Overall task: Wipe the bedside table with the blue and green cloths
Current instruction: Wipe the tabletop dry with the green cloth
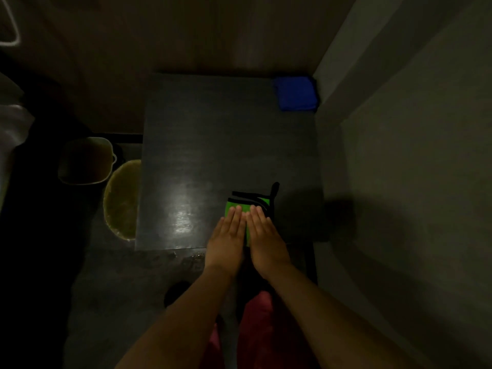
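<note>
Folded green black-edged cloth (243,206): left hand (226,241), right hand (266,241) pressed flat, ungripped; dark tabletop (213,142) mid-wipe. Folded blue cloth (295,93): idle, far corner.

Bin (85,161) beside oval mat (122,199) (dim)

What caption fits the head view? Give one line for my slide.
Both hands, left and right, press flat on the green cloth near the dark bedside table's front edge; blue cloth lies far right.

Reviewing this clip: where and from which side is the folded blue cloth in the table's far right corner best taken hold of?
Grip the folded blue cloth by its near-left edge, coming from the front-left over the dark table. It lies flat and tucked into the corner, so walls probably block its far and right sides. Fingers pinching the open edge should lift it.
</note>
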The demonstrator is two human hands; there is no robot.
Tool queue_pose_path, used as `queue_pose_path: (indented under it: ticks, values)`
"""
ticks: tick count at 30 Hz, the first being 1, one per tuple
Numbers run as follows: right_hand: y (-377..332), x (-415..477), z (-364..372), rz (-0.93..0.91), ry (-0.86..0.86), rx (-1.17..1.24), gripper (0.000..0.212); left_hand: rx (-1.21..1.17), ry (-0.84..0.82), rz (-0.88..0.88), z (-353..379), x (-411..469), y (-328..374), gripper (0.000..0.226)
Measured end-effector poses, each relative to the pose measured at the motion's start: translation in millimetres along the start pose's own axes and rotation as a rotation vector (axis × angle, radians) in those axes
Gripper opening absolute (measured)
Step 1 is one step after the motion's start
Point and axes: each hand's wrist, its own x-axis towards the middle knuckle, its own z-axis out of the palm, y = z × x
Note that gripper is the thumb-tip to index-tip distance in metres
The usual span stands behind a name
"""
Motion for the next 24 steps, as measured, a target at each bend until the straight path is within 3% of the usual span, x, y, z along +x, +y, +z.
queue_pose_path:
  ticks: [11,19,24]
  values:
    - [93.0,-23.6,1.6,0.098,-0.147,-0.006,0.059,0.016,-0.089,0.091,7.8,40.4,80.7,0.059]
    - [124.3,-18.8,-2.3,0.058,-0.079,-0.065,0.07,0.038,-0.087,0.082,9.3,60.7,109.6,0.06]
    - [131.0,1.7,-15.9,0.153,-0.045,-0.001,0.071,0.093,-0.074,0.084,2.3,87.7,108.1,0.06]
